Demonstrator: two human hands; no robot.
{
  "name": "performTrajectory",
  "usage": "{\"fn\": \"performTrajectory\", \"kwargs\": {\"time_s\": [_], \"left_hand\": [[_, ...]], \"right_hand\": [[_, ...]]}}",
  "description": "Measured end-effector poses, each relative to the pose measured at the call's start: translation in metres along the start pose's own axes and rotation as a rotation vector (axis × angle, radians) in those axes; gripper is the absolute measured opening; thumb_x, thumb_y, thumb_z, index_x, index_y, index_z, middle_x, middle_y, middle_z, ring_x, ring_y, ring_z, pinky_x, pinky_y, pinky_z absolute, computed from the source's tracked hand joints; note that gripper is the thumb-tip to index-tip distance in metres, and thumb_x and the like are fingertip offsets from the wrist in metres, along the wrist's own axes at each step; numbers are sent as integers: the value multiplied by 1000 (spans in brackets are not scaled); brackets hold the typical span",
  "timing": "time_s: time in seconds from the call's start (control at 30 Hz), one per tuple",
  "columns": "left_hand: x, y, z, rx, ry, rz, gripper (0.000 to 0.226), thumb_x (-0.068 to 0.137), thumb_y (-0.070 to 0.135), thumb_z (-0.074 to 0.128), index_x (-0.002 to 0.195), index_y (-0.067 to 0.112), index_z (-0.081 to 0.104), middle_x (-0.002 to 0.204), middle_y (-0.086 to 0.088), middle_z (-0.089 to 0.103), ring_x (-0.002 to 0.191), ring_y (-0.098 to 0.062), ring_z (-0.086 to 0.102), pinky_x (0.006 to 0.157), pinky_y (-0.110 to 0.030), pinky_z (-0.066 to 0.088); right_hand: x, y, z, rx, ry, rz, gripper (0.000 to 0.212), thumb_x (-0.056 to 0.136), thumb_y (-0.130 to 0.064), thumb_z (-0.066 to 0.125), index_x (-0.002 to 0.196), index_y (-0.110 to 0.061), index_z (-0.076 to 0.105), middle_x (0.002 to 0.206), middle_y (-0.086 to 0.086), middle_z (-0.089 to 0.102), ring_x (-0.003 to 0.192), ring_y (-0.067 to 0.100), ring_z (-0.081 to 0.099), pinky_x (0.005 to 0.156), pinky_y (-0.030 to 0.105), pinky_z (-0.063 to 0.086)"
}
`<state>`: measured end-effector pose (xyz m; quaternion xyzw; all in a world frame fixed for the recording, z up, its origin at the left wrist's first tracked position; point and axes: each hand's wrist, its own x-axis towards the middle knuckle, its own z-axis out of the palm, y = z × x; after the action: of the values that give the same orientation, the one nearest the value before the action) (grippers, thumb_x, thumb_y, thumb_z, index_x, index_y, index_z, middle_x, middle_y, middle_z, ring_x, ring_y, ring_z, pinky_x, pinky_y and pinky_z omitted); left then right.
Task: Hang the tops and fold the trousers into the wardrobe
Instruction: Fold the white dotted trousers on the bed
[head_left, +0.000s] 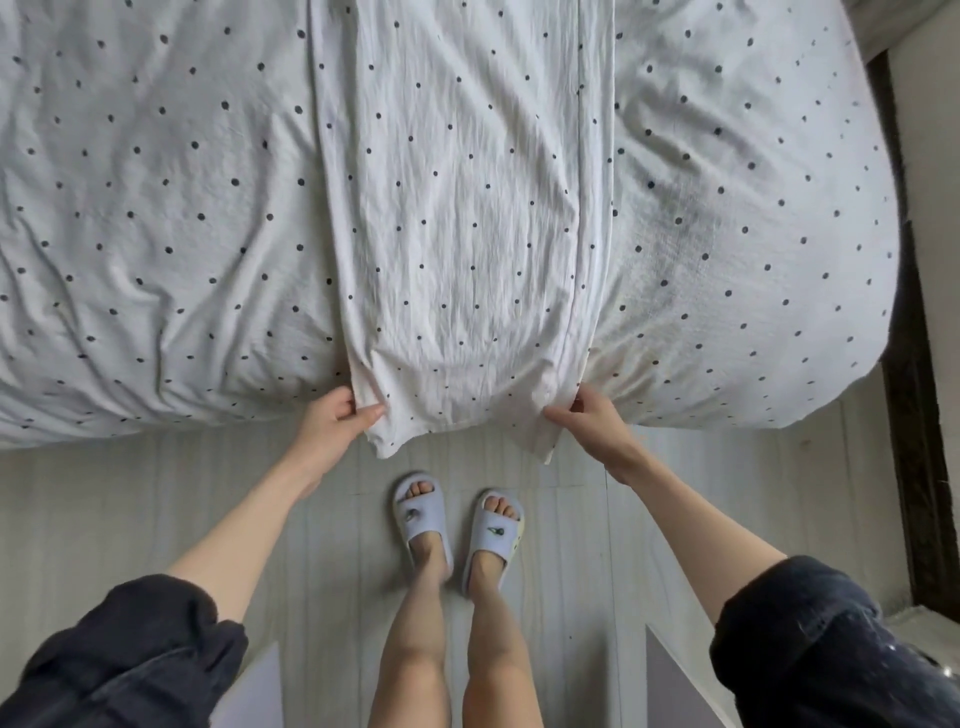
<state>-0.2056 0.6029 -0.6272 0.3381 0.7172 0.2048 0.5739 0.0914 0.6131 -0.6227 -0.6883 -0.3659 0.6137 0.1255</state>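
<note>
2 hands (462, 415) pinch trousers (462, 208) hem, lengthwise away

The trousers (467, 234) are white with small dark dots. The bed cover (156, 208) beneath is white too, scattered with larger dark dots. The floor (156, 493) is pale grey-white with faint stripes. The slippers (423, 519) are light lavender-blue, each bearing a small dark motif. The sleeves (114, 660) are black.
</note>
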Motion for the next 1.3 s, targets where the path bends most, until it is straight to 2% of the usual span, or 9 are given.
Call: {"fn": "performTrajectory", "kwargs": {"time_s": [0.13,0.4,0.7,0.83,0.9,1.03,1.1,1.2,1.3], "left_hand": [[-27,1,-5,-38,25,-82,15,88,10,63,96,-3,60,90,-8,68,80,-14,62,75,-26,47],[-74,64,-26,-210,-122,-383,16,83,10,68,96,1,65,86,-14,65,72,-23,60,58,-28,54],[-40,199,-57,-578,-53,-408,5,87,7,61,86,2,61,63,-12,70,50,-20,67,45,-30,55],[10,240,-57,-682,-62,-287,16,97,13,49,100,-1,57,98,-15,68,83,-25,68,74,-36,55],[28,246,-48,-494,-54,-176,29,100,15,43,123,-1,51,120,-13,59,110,-26,59,93,-37,47],[34,217,-26,397,68,331,38,97,10,47,135,9,49,142,-9,47,131,-20,44,107,-24,30],[27,191,-14,719,10,553,48,97,15,47,143,17,35,154,-2,22,144,-18,18,115,-23,4],[26,164,-1,1277,26,712,69,98,36,41,146,24,-7,153,-2,-21,141,-26,-23,109,-43,-26],[37,155,3,1410,-3,672,84,96,23,43,141,19,-28,149,-7,-34,136,-30,-33,109,-47,-26]], "right_hand": [[-18,-2,7,49,43,86,15,86,-7,58,75,-13,64,74,-2,63,67,11,56,52,12,44],[-76,-40,-26,246,106,330,7,81,-5,68,84,0,64,67,6,62,56,15,59,44,19,50],[-63,-179,-94,480,-59,455,10,84,-17,65,77,-13,59,62,1,61,53,10,59,56,22,37],[-23,-222,-94,725,8,249,19,93,-21,53,76,-13,57,68,0,57,72,13,64,63,24,41],[-10,-226,-80,603,136,80,15,95,-20,49,88,-12,59,80,3,62,83,18,60,68,28,44],[-1,-193,-40,-424,421,-314,30,91,-14,53,119,-10,60,119,6,58,111,24,54,87,31,42],[-2,-171,-25,-787,381,-540,49,87,-16,61,134,-9,49,139,11,47,129,30,44,102,38,40],[6,-148,-14,-1204,212,-552,74,93,-26,53,151,-14,10,158,10,-3,146,30,-1,118,41,1],[19,-141,-14,-1323,250,-430,80,93,-6,39,145,-16,-22,152,6,-28,142,27,-22,113,40,-18]]}}
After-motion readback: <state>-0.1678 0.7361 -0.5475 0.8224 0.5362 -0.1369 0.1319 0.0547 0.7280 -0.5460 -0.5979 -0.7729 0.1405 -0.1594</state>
